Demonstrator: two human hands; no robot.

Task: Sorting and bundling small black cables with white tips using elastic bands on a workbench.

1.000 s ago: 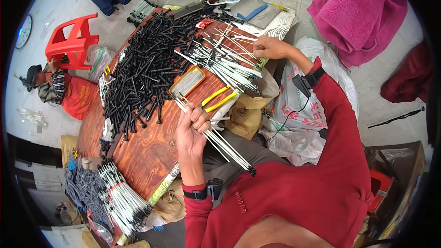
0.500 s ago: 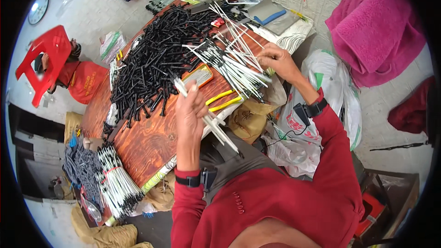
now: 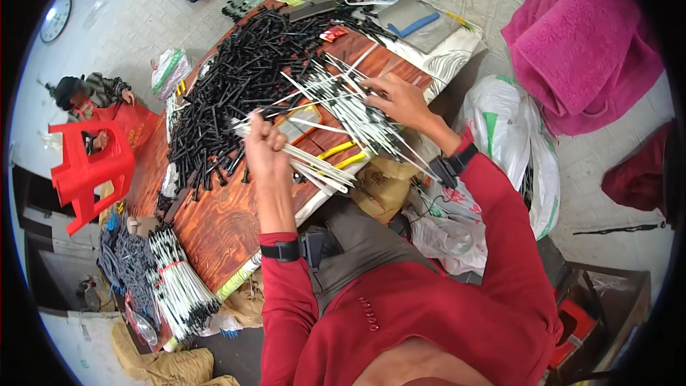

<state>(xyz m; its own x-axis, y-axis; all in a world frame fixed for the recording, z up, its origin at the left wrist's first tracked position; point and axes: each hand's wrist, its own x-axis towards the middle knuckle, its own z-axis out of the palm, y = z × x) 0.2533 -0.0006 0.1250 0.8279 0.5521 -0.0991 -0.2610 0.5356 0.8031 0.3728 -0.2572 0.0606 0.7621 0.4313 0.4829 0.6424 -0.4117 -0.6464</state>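
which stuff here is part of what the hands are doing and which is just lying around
In use:
- left hand, gripping a bunch of white rods
- right hand, on the loose white rods
- black rod pile

Lying about:
- red stool
- pink towel
- white plastic bag
- wall clock

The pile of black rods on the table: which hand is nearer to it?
Left. The left hand, gripping white rods, is beside the pile of black rods; the right hand is farther right.

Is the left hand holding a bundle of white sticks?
Yes, the left hand is closed around a bundle of white sticks above the wooden table.
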